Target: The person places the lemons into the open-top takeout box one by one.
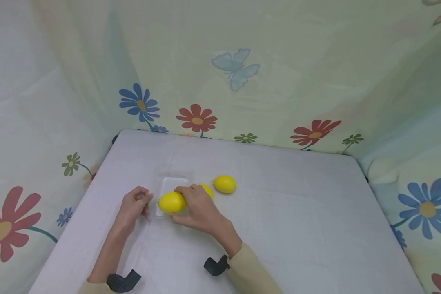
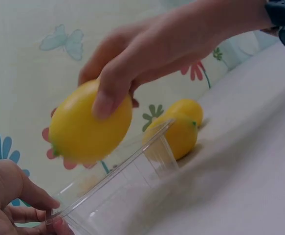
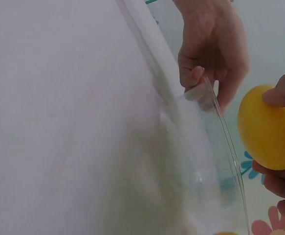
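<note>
A clear plastic container [image 2: 118, 196] stands on the table, its see-through rim plain in both wrist views. My left hand [image 1: 134, 205] pinches the rim at its left side between thumb and fingers. Above the container, my right hand [image 1: 200, 210] grips a yellow lemon [image 2: 91, 122], thumb on the near side and fingers around the far side. The held lemon is clear of the rim in the left wrist view. Two more lemons lie on the table to the right of the container: one close beside it [image 2: 176, 137], partly behind my right hand in the head view, and another lemon [image 1: 224, 184] farther right.
The table [image 1: 297, 212] has a pale cloth cover. Curtains [image 1: 279, 81] printed with flowers and a butterfly hang behind it and at both sides. A black strap piece [image 1: 124, 281] sits at my left wrist, another black piece [image 1: 216, 266] at my right.
</note>
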Available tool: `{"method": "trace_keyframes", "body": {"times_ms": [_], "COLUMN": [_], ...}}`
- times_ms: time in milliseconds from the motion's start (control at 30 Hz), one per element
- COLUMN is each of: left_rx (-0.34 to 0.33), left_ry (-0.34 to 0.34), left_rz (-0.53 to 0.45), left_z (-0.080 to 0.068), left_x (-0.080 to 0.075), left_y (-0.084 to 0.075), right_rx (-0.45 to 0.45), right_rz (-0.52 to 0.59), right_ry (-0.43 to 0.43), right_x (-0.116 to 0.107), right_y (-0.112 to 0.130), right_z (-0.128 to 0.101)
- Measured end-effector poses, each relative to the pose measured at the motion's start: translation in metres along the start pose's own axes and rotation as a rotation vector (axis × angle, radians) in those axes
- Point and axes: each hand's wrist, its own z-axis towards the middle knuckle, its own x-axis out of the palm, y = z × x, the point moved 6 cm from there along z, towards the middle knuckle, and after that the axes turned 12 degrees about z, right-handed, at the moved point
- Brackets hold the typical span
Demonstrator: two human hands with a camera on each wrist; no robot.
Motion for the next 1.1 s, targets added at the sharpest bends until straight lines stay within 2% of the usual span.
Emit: {"method": "trace_keyframes", "body": {"times_ms": [200, 467, 600, 867, 1100], "left_rx": [0.003, -0.002, 0.017, 0.026, 0.037], "left_ry": [-0.005, -0.006, -0.010, -0.023, -0.034], "left_rz": [0.018, 0.008, -0.005, 0.021, 0.034], "left_z": [-0.001, -0.003, -0.002, -0.004, -0.007], "left_x": [0.001, -0.002, -0.004, -0.002, -0.002], "left_y": [0.001, 0.004, 0.003, 0.001, -0.003], "right_rx": [0.106, 0.112, 0.112, 0.083, 0.057], "right_rz": [-0.050, -0.093, -0.085, -0.158, -0.069], "right_ry": [0.149, 0.245, 0.268, 0.310, 0.259], "right_x": [0.027, 0.048, 0.051, 0.051, 0.041], "right_y": [-0.001, -0.001, -0.002, 0.000, 0.003], "right_z": [0.023, 0.027, 0.025, 0.019, 0.015]}}
